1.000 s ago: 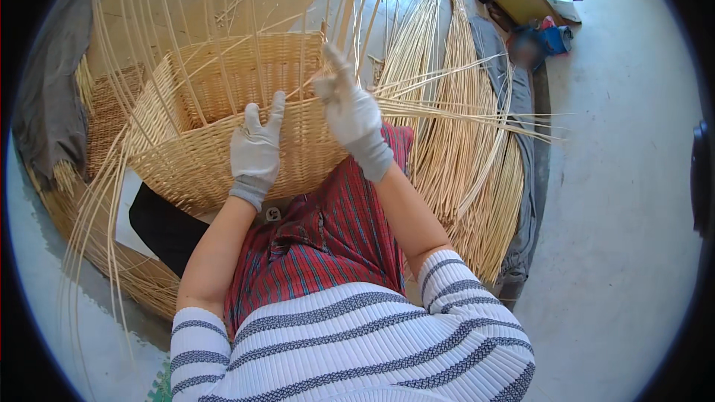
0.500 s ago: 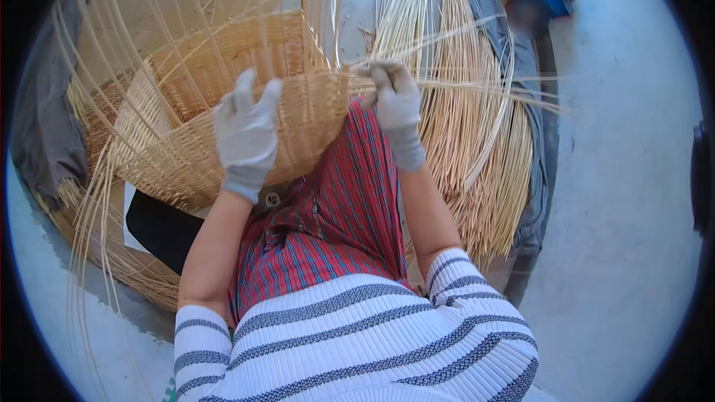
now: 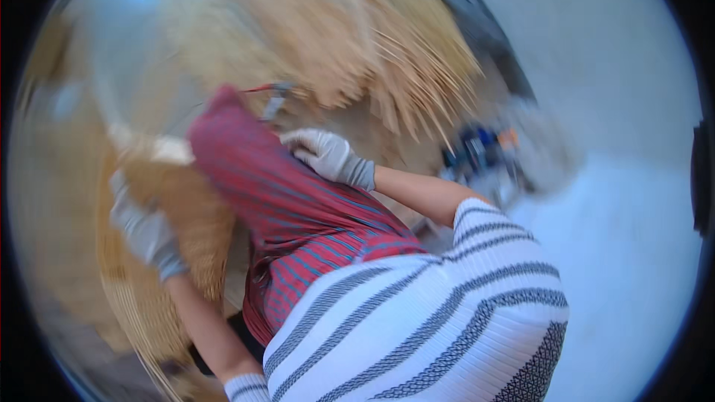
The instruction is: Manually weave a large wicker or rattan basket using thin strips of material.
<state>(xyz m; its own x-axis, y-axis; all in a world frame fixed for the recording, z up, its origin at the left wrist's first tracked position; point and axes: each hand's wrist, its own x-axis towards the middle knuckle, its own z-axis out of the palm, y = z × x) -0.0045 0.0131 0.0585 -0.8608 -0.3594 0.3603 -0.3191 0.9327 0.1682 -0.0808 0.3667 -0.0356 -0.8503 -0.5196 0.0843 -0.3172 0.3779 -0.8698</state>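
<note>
My left hand [image 3: 141,231], in a white glove with grey cuff, is smeared by motion against the tan woven basket [image 3: 201,246] at left; its grip is unclear. My right hand [image 3: 319,155], gloved alike, has curled fingers at the edge of my red striped skirt [image 3: 242,160] over my raised leg; whatever it holds is hidden. A small red-handled metal object [image 3: 274,97] lies just beyond that leg and hand.
Fanned bundles of pale cane [image 3: 402,67] fill the upper middle, bordered by dark grey cloth [image 3: 484,37]. A blurred pile of blue, orange and dark items [image 3: 484,150] sits right of my right arm, beside pale floor [image 3: 611,253].
The view has swung sharply and blurred. The basket now sits at the left with my left hand; my right hand has left the basket's cane ends and is down by the skirt.
</note>
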